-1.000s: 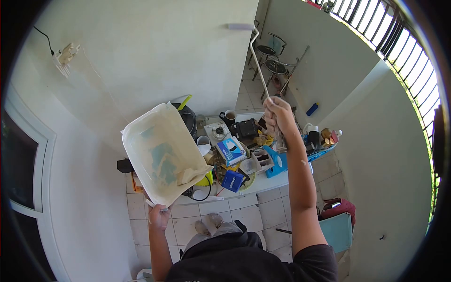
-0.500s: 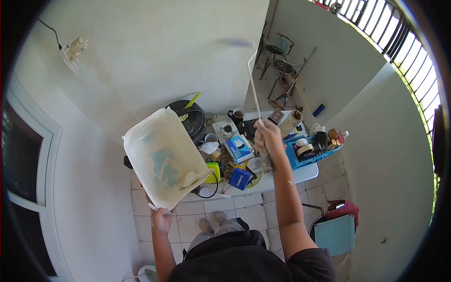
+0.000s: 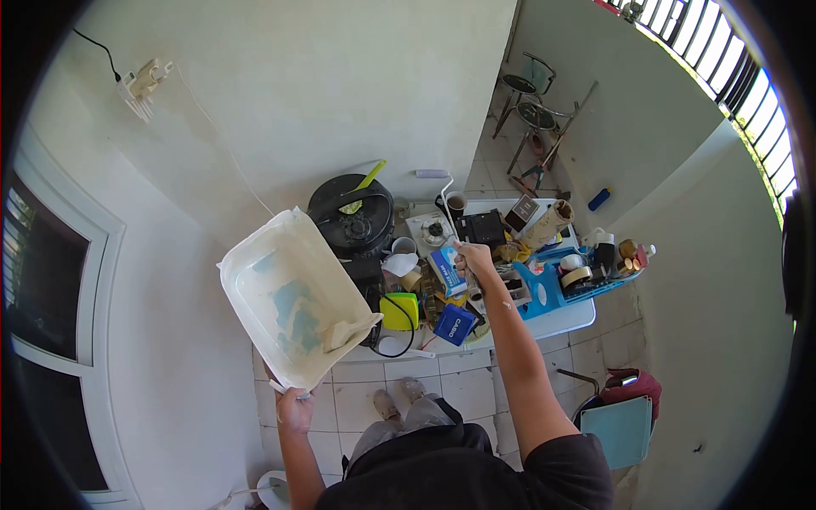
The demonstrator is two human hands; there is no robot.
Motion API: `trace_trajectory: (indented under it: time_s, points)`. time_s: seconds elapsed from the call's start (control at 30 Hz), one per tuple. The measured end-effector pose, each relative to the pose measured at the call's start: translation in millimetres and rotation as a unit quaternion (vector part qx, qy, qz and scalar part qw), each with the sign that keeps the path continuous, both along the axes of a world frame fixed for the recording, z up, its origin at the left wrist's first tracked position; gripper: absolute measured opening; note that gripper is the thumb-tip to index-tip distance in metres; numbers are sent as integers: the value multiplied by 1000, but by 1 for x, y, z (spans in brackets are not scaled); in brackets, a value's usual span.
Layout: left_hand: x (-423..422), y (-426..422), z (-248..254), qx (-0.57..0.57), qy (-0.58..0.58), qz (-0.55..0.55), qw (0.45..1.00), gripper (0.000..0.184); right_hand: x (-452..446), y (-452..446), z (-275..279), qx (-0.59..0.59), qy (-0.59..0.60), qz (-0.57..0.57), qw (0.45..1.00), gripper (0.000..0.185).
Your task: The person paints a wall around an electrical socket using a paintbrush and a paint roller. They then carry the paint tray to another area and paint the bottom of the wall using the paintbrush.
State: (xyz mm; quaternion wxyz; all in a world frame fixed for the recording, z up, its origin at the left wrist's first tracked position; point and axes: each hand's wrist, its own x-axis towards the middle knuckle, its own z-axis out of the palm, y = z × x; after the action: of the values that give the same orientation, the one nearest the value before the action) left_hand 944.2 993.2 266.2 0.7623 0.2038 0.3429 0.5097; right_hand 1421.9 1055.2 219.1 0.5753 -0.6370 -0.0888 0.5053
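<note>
My left hand (image 3: 294,410) grips the lower rim of a white paint tray (image 3: 280,242), which is tilted up in front of the wall. Pale blue patches and cream paint coat the tray's inside. In my right hand (image 3: 474,262) is a paint roller (image 3: 433,173), its thin bent rod rising from my closed fingers. The roller's lavender sleeve lies level at or close to the wall, just above the back of the table; whether it touches cannot be made out. Beneath my right hand, a blue and white face mask box (image 3: 449,272) is partly covered.
The white table (image 3: 552,321) is crowded with a black lidded pan (image 3: 350,212), a blue Casio box (image 3: 455,325), a lime green object (image 3: 399,312) and a blue caddy (image 3: 544,293). Chairs (image 3: 531,110) stand behind at right. A cord (image 3: 204,119) runs down the wall.
The roller has come down from higher on the wall, and my right hand has lowered with it. My left hand keeps the tray in nearly the same place. The view has shifted slightly.
</note>
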Motion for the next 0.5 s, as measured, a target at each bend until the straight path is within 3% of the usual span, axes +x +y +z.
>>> trace_trajectory:
  time_s: [0.1, 0.23, 0.5]
  points:
    - [-1, -1, 2, -14, 9, 7, 1000, 94, -13, -3, 17, 12, -18, -16, 1000, 17]
    - [-3, 1, -1, -13, 11, 16, 1000, 94, -40, -11, 90, 32, -61, -18, 997, 21]
    - [-8, 0, -14, -22, -29, 15, 999, 95, -37, -26, 180, 81, -46, -11, 996, 20]
